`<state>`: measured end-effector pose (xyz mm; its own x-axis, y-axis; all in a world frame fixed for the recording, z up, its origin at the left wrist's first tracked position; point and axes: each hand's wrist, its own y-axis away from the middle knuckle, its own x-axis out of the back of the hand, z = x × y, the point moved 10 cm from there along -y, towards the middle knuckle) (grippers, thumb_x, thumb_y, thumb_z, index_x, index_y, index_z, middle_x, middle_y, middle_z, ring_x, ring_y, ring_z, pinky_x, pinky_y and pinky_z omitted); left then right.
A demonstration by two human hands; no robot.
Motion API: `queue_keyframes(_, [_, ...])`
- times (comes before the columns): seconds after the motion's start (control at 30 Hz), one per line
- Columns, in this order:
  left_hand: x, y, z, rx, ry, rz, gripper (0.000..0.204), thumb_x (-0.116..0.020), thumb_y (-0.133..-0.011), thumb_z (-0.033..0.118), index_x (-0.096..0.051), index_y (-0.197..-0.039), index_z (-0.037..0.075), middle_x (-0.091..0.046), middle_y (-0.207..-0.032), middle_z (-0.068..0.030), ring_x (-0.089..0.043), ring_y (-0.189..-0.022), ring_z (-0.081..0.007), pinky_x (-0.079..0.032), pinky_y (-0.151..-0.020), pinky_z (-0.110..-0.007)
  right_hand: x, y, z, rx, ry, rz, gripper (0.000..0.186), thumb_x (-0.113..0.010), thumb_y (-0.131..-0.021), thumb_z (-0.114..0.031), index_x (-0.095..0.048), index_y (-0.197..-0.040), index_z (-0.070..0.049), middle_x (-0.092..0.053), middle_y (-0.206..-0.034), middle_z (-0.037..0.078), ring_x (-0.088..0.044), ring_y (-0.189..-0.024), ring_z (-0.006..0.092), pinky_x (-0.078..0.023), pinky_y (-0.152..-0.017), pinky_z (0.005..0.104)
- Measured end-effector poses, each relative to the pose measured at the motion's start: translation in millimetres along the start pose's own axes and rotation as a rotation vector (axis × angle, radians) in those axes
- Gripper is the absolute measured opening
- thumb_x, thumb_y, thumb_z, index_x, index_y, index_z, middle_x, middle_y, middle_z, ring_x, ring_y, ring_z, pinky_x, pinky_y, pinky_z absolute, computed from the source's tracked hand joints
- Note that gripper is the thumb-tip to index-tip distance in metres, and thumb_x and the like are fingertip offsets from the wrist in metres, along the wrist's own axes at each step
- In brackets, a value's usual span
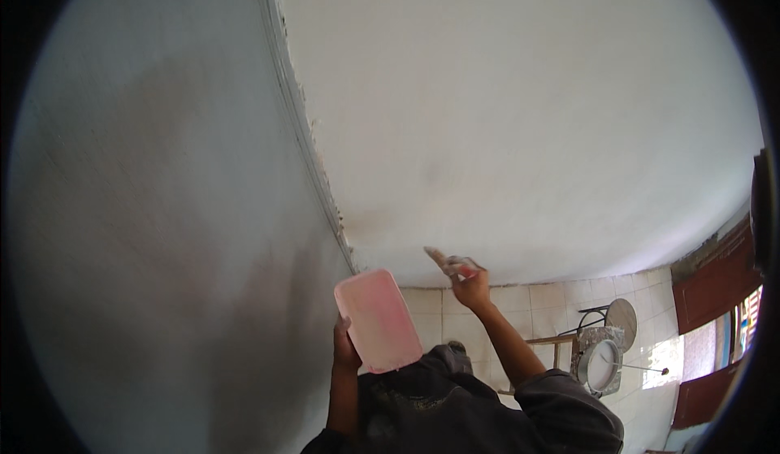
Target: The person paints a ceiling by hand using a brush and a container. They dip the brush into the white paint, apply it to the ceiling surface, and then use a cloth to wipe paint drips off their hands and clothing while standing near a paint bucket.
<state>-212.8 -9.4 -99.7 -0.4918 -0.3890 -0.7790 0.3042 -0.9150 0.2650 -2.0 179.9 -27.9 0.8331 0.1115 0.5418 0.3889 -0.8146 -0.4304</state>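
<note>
Paintbrush (437, 257), tan-bristled with a red section at the grip, is located just below the centre of the head view. Its bristle end is directed toward the upper left; we cannot tell whether it touches the smooth white wall (520, 113) behind it. With our right hand (471, 286) we grip the handle, fingers closed around it, though they are slightly blurred. With our left hand (346, 346), at lower centre-left, we clasp the side edge of a pink rectangular plastic tray (379, 322), thumb visible on the near rim; the remaining fingers are hidden behind it. We hold the tray tilted, apart from the brush. A shadowed blue-grey wall (146, 210) occupies the left of the frame, bordered by a long grey trim strip (305, 129). At lower right we observe a round white bucket (601, 365) on a paint-spotted stand (615, 340), beside a stool with a round brown seat (621, 324).
</note>
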Motion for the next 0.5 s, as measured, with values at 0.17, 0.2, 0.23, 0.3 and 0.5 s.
queue_keyframes(0.17, [-14.5, -8.1, 17.9, -0.124, -0.117, -0.021, 0.056, -0.045, -0.089, 0.034, -0.036, -0.132, -0.001, -0.051, -0.125, -0.0164, -0.053, -0.112, -0.0286, -0.042, -0.096, -0.042, 63.7, 40.6, 5.2, -0.635, -0.653, 0.449, 0.018, -0.060, -0.085, -0.007, -0.060, -0.101, 0.001, -0.064, -0.089, 0.009, -0.065, -0.079, 0.0234, -0.055, -0.065, 0.0362])
queue_keyframes(0.2, [-17.2, -11.1, 17.9, -0.118, -0.120, -0.012, 0.056, -0.045, -0.089, 0.034, -0.036, -0.132, -0.001, -0.051, -0.125, -0.0164, -0.053, -0.112, -0.0286, -0.042, -0.096, -0.042, 70.7, 43.2, 5.8, -0.714, -0.832, 0.467, 0.020, -0.059, -0.086, -0.008, -0.059, -0.104, 0.002, -0.063, -0.091, 0.010, -0.064, -0.080, 0.0238, -0.055, -0.068, 0.0365])
queue_keyframes(0.23, [-25.7, -14.7, 17.8, -0.124, -0.131, -0.068, 0.057, -0.046, -0.089, 0.034, -0.034, -0.134, 0.000, -0.048, -0.127, -0.0161, -0.051, -0.114, -0.0282, -0.042, -0.097, -0.042, 73.4, 46.1, 7.9, -0.786, -1.008, 0.483, 0.022, -0.057, -0.087, -0.009, -0.057, -0.107, 0.002, -0.063, -0.094, 0.011, -0.064, -0.081, 0.0243, -0.055, -0.070, 0.0368])
queue_keyframes(0.3, [-36.9, -20.0, 17.9, -0.124, -0.139, -0.120, 0.058, -0.046, -0.090, 0.033, -0.031, -0.136, 0.002, -0.046, -0.130, -0.0158, -0.050, -0.116, -0.0279, -0.042, -0.097, -0.042, 82.9, 46.8, 7.4, -0.779, -1.082, 0.434, 0.024, -0.056, -0.088, -0.010, -0.056, -0.109, 0.002, -0.062, -0.096, 0.011, -0.064, -0.082, 0.0238, -0.054, -0.072, 0.0370])
queue_keyframes(0.5, [-74.6, -31.2, 19.4, -0.148, -0.205, -0.162, 0.060, -0.051, -0.084, 0.029, -0.029, -0.134, 0.003, -0.047, -0.124, -0.0120, -0.048, -0.115, -0.0231, -0.041, -0.097, -0.038, 111.0, 48.2, -49.3, -0.720, -1.086, 0.388, 0.024, -0.056, -0.087, -0.008, -0.055, -0.109, 0.002, -0.060, -0.099, 0.010, -0.062, -0.088, 0.0234, -0.052, -0.078, 0.0367])
